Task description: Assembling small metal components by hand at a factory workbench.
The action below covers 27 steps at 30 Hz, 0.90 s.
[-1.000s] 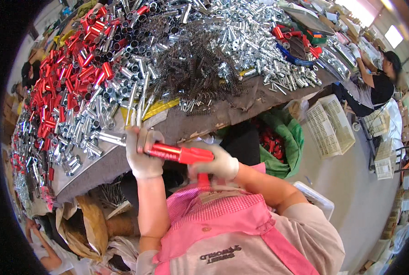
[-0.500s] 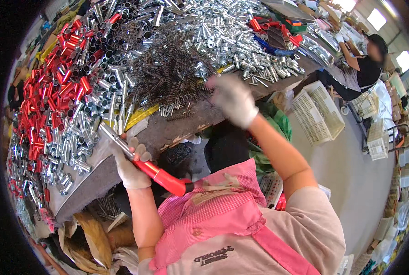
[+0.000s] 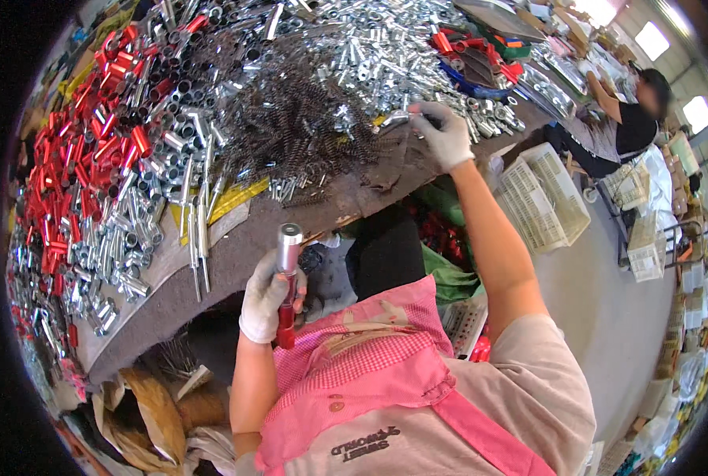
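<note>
My left hand (image 3: 266, 297), in a whitish glove, is wrapped round a red and silver metal tube (image 3: 289, 258). The tube stands nearly upright in front of my apron, its round silver end on top and its red part below. My right hand (image 3: 447, 136), gloved too, is at the near edge of a heap of small silver fittings (image 3: 385, 63). Its thumb and fingers are drawn together; what they pinch is too small to make out. Left of that hand lies a tangled heap of dark coil springs (image 3: 290, 127).
Red tube pieces (image 3: 76, 166) and silver sleeves (image 3: 124, 230) cover the left of the table. Thin rods (image 3: 198, 214) lie near its front edge. A blue tray (image 3: 477, 83) stands at the back right. Pale plastic crates (image 3: 540, 202) are on the floor; a co-worker (image 3: 635, 119) sits beyond.
My left hand has drawn the tube back from the table and turned it from slanting to nearly upright. My right hand has moved right and away, from beside the springs to the silver fittings.
</note>
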Available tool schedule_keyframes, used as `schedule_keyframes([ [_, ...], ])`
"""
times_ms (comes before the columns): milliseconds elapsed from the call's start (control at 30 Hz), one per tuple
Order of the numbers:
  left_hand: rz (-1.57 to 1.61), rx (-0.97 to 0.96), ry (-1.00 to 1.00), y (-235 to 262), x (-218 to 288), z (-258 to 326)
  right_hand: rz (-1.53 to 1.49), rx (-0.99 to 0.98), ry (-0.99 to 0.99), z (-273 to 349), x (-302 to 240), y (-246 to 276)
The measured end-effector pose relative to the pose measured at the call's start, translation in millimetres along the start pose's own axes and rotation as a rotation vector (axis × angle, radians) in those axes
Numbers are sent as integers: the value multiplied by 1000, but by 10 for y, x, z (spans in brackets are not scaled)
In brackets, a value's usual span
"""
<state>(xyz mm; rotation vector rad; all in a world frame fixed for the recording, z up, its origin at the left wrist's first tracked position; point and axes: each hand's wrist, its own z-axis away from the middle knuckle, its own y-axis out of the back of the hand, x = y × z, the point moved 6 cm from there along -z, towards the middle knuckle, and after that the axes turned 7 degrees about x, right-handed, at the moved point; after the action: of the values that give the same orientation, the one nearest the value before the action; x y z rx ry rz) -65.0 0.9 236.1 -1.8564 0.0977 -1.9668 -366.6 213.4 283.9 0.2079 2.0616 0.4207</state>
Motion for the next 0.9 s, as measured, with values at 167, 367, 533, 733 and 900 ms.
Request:
schedule_keyframes([
  [167,-196,-108,3,-122,110,-118,-281,-669,412,548,-1485,-303],
  [367,-328,-190,-9,-51,79,-194,-170,-879,582,636,-1700,-506],
  [533,-375,-211,48,97,59,-234,-191,-824,493,766,-1505,-588],
  [733,-134,-257,183,107,-10,-163,-285,-879,614,825,-1558,-600],
  [900,-375,-162,137,159,15,-213,-87,-853,360,801,-1358,-703],
])
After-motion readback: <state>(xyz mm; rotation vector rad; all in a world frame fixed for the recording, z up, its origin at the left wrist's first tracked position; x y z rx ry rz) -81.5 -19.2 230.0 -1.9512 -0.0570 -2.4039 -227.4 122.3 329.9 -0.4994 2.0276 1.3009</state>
